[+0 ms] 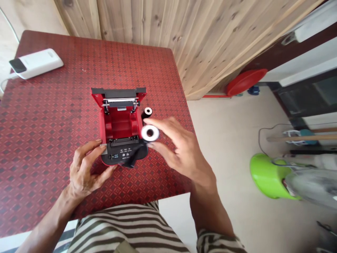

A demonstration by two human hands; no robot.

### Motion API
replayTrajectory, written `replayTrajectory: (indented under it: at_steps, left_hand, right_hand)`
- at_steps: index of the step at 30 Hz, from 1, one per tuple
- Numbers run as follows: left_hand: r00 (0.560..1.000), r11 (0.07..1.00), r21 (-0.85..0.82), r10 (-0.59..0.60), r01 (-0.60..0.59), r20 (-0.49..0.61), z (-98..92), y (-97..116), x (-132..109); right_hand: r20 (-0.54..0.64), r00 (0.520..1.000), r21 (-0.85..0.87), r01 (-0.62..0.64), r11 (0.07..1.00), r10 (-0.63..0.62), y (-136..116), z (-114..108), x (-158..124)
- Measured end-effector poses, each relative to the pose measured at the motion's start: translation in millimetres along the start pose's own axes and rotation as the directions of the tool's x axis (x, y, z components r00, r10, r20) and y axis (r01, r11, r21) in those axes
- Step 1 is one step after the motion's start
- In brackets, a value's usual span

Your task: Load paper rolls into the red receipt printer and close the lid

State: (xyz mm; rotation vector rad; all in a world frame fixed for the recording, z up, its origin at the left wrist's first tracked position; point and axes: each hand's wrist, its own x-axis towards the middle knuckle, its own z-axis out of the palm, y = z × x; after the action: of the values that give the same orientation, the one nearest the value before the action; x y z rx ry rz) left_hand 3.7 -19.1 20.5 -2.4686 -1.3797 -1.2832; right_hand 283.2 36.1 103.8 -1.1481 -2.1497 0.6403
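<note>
A small red and black label printer point(121, 154) stands on the table with its lid point(119, 93) raised and its red roll bay point(122, 123) bare. My left hand point(85, 168) grips its front left corner, fingers on the top and side, thumb at the front edge. A greyish square point(104, 149) shows by the left fingertips. Between thumb and forefinger, my right hand point(179, 151) holds a roll with a white ring-shaped end point(156, 133), right beside the bay. A loose black strip point(133, 158) hangs over the control panel, seemingly from this roll. Behind it is a smaller black roll with a white end point(148, 111).
The red patterned table point(47, 119) meets a wooden plank wall point(147, 24). A white device with a cable point(42, 63) lies at the back left. On the floor to the right are a green tub point(265, 179), a red basin point(246, 81) and a fan-like object point(313, 186).
</note>
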Motion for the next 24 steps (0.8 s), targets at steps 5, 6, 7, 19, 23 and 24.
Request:
replayTrajectory:
  at_steps: [5, 6, 7, 19, 23, 24]
  left_hand:
    - [0.999, 1.000, -0.004, -0.021, 0.021, 0.027, -0.7, -1, -5]
    - [0.999, 1.000, -0.005, -0.019, 0.020, 0.031, -0.7, -1, -5]
    - [0.999, 1.000, -0.007, -0.018, 0.018, 0.034, -0.8, -1, -6]
    - [0.998, 0.999, -0.031, -0.038, 0.039, 0.044, -1.7, -1, -6]
    - [0.999, 0.999, -0.024, -0.036, 0.037, 0.030, -1.2, -1, -5]
    - [0.999, 0.999, -0.019, -0.035, 0.035, 0.030, -1.7, -1, -4]
  right_hand:
    - [0.318, 0.948, -0.383, 0.147, 0.912, -0.020, -27, 32, 54]
    - [0.378, 0.926, -0.425, 0.152, 0.893, 0.023, -29, 39, 63]
    - [0.423, 0.904, -0.454, 0.152, 0.878, 0.062, -31, 44, 70]
    - [0.541, 0.823, -0.497, 0.149, 0.855, 0.172, -26, 63, 95]
    - [0.540, 0.834, -0.396, 0.131, 0.909, 0.115, -21, 53, 87]
    - [0.532, 0.843, -0.343, 0.133, 0.930, 0.076, -19, 49, 84]
